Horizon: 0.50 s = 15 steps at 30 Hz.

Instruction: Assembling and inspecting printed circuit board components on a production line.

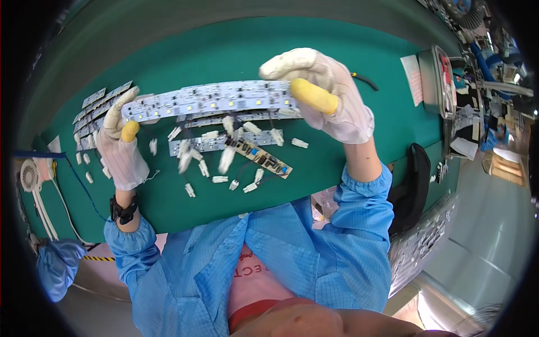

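A long white LED circuit board (210, 102) is held up level above the bench, its face dotted with small yellowish LEDs and dark parts. My left hand (119, 147), in a white glove with a yellow thumb cover, is closed on its left end. Gripping the right end is my right hand (328, 92), gloved the same way. Beneath lie more LED boards (193, 147), partly hidden by the raised one. Wires with white plug connectors (220, 179) hang and lie around a small tan circuit board (264, 159) with blue and black components.
Several LED boards (92, 117) lie beside my left hand on the green mat (185, 42). A small white fan (29, 174) stands at the far left. To the right are a dark-handled tool (368, 82), a paper sheet (412, 80), a metal tray (435, 90) and a black object (411, 191).
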Available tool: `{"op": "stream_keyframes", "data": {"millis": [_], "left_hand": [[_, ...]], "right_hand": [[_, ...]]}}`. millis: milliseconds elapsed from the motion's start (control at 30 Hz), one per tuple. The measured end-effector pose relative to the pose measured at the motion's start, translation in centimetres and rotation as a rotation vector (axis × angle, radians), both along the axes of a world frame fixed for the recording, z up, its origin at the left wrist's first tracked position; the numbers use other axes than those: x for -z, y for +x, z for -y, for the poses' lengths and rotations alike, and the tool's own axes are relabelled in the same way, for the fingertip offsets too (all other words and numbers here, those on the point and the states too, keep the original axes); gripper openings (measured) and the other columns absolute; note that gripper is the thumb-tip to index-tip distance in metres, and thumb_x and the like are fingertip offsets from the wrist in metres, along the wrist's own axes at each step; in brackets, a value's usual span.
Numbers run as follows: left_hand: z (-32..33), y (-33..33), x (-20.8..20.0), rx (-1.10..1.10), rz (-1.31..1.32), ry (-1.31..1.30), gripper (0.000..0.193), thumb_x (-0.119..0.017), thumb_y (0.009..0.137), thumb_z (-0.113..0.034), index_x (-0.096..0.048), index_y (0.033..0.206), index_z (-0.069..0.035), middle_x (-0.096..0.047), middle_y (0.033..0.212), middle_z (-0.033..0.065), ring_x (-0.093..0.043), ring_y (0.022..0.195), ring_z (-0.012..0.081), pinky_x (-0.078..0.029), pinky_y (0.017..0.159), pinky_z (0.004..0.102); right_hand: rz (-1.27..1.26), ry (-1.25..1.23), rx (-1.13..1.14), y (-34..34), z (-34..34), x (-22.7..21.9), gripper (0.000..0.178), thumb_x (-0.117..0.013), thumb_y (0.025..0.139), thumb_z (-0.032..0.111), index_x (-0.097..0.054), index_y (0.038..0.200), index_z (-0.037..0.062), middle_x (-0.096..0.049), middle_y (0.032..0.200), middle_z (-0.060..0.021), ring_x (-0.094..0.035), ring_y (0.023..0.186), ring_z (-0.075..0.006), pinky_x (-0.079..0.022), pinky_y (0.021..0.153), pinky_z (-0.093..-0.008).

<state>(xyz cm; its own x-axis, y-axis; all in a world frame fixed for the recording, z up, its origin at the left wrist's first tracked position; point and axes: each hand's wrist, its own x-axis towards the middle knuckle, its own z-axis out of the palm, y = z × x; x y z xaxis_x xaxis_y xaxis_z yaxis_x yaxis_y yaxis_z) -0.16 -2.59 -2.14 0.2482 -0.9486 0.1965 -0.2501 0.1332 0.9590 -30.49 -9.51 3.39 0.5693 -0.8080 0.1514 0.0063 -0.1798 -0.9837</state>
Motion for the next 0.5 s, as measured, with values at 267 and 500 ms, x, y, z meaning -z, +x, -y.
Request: {"op": "stream_keyframes", "data": {"millis": [267,500], "left_hand": [[-0.8,-0.2,0.3,0.096,-0.217,-0.227,0.051,-0.069,0.079,-0.026,-0.054,0.117,0.005,-0.065,0.099,0.0169,-0.063,0.084,0.0183,-0.051,0.077,0.0286],[-1.1,0.5,0.3,0.11,-0.143,-0.274,0.054,-0.071,0.077,-0.027,-0.053,0.117,0.004,-0.064,0.102,0.0184,-0.063,0.091,0.0212,-0.051,0.081,0.0311]], "right_hand": [[0.016,0.034,-0.015,-0.3,0.3,0.3,0.052,-0.06,0.083,0.038,-0.051,0.11,-0.0058,-0.057,0.099,-0.0063,-0.047,0.062,-0.0019,-0.035,0.053,-0.0155],[0.008,0.177,0.034,-0.6,0.2,0.7,0.03,-0.056,0.084,0.013,-0.053,0.108,-0.0044,-0.058,0.1,-0.0095,-0.056,0.091,-0.0129,-0.043,0.082,-0.0237]]}}
